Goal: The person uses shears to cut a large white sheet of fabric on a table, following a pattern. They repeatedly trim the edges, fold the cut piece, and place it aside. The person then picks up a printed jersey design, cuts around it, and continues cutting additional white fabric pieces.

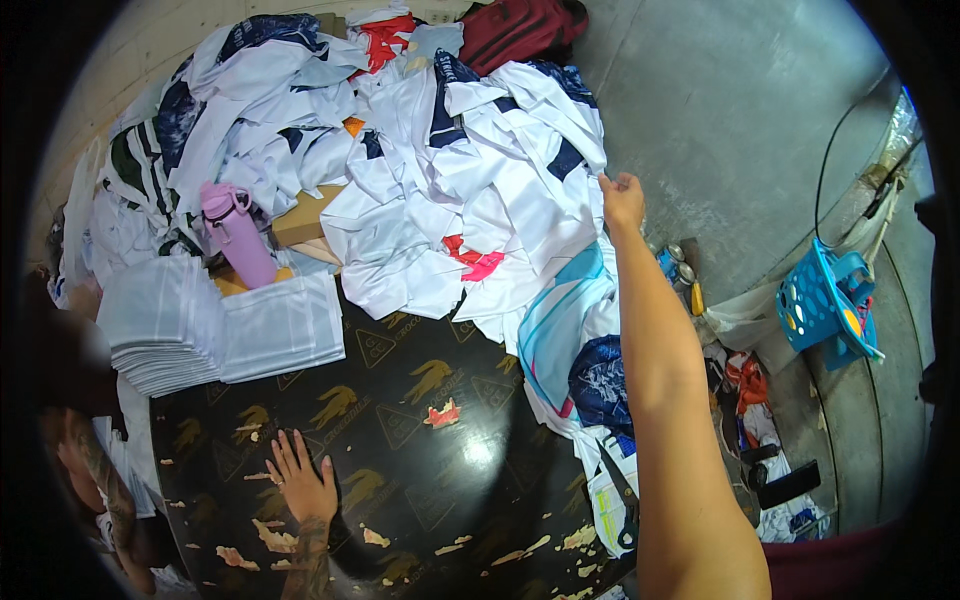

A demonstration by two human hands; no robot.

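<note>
- what's nearest?
- the left hand [302, 485], palm down and spread on the black worktop [480, 400], holding nothing; scissors [624, 490] lie well to its right.
- beyond that?
- a folded white stack [165, 320], then a purple bottle [240, 238].
- and the right hand [622, 203]?
- fingers curled at the right edge of the white cloth heap [400, 205] on the worktop's far side; i can't tell if it grips. a dark red bag [520, 35] sits behind.

Watching remotely, I took the place for a garment workshop: white fabric pieces [480, 190] lay heaped on a chipped black counter [400, 480], a stack of folded white sheets [165, 320] stood at its left, and black scissors [628, 512] rested toward its right edge.
</note>
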